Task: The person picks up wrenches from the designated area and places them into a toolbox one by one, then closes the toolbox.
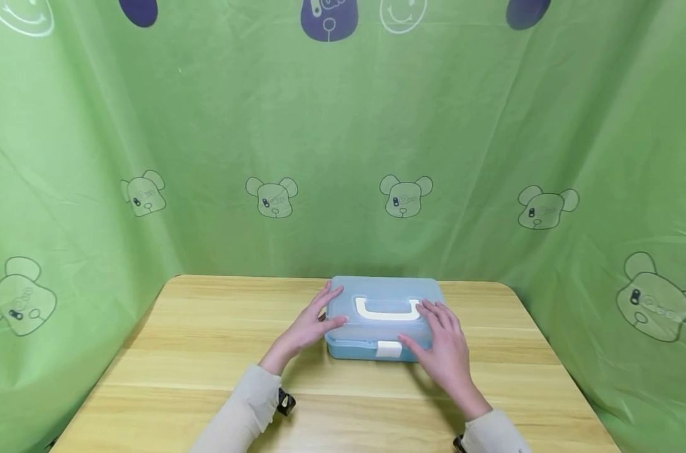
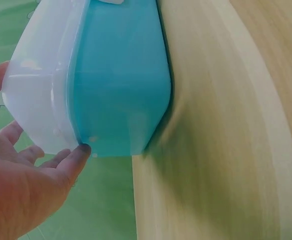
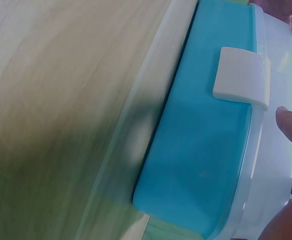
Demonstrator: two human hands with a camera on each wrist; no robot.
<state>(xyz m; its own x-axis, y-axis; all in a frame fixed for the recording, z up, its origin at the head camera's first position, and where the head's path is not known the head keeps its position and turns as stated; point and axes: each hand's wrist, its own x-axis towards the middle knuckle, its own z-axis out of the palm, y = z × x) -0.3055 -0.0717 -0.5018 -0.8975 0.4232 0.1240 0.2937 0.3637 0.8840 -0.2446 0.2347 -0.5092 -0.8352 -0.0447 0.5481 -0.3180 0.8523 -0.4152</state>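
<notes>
A plastic case with a blue base, a frosted lid (image 1: 396, 286) and a white carry handle (image 1: 387, 313) stands on the wooden table. Its white latch (image 3: 242, 75) sits on the front, and the lid lies down on the base (image 2: 121, 80). My left hand (image 1: 308, 324) is spread at the case's left end, with one fingertip at the seam between lid and base in the left wrist view. Over the right front corner of the lid spreads my right hand (image 1: 447, 346). Its thumb (image 3: 288, 125) extends toward the lid's front near the latch, and its fingers reach the handle's right end.
Pale wood tabletop (image 1: 207, 352) extends around the case. A green curtain (image 1: 331, 126) printed with bear heads hangs behind the table and along both sides. Beige sleeves (image 1: 241, 406) cover both forearms, with a black wrist device (image 1: 286, 401) by the left one.
</notes>
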